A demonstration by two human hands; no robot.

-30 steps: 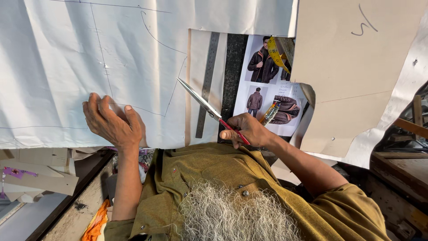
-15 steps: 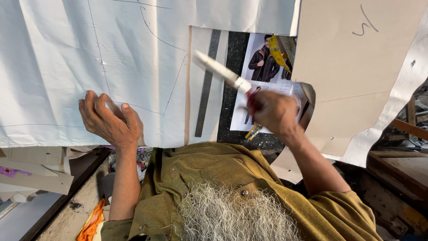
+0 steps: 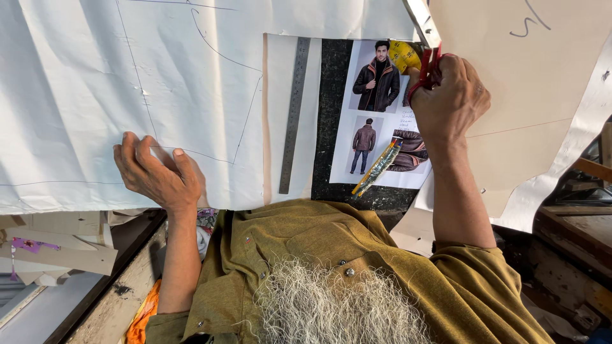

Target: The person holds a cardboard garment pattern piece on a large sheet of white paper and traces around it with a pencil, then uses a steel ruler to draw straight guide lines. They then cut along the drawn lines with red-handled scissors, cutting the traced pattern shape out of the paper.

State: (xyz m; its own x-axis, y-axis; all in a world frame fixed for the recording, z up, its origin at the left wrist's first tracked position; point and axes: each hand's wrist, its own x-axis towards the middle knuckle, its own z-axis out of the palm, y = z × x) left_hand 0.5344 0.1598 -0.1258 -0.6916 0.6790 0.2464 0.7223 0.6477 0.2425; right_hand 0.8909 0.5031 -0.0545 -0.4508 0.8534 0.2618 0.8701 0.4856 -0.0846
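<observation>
Right grip (image 3: pixel 449 95) clenched round red-handled scissors (image 3: pixel 426 48); left hand (image 3: pixel 156 173) lies released, flat on the creased white pattern paper (image 3: pixel 95 95). Steel ruler (image 3: pixel 293 114), jacket photos (image 3: pixel 379 114) and pencils (image 3: pixel 377 167) lie between them.

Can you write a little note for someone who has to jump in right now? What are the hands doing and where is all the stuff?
Left hand: flat on the white pattern paper, pressing down its lower edge.
Right hand: raised over the tan card sheet, gripping red-handled scissors, blade pointing up and away.
On the table: steel ruler beside the paper; photo sheet of jackets with pencils lying on it; yellow tape measure near the scissors.
Done: curved and straight pencil lines are drawn on the paper.
Left: no cut along those lines shows yet.
</observation>
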